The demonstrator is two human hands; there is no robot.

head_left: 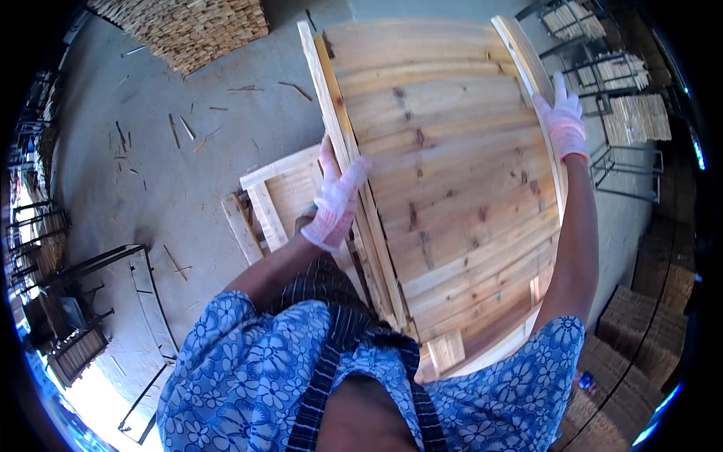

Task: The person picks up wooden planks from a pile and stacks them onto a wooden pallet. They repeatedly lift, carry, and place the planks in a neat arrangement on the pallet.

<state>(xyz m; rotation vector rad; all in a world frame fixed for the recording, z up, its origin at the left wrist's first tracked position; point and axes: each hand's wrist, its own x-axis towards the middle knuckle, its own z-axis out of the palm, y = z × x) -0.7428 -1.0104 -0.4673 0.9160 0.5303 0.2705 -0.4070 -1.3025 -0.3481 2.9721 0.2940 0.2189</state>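
A large wooden panel [459,177] of side-by-side planks, with raised side rails, stands tilted in front of me. My left hand [337,197], in a white and pink glove, is closed round the left rail [325,87], with the thumb over its inner side. On the far right side, my right hand [562,120] wears a matching glove. It lies against the right rail [520,49], its fingers stretched out and apart. Beneath the left side of the big panel, a second wooden panel [265,207] partly shows; the rest is hidden.
Stacked wood pieces [199,30] stand at the far left. Metal racks with bundled wood [636,119] are at the right, with brown stacks [625,320] nearer. Wood scraps [175,132] litter the grey floor [90,196]. A black metal frame [143,301] is at the left.
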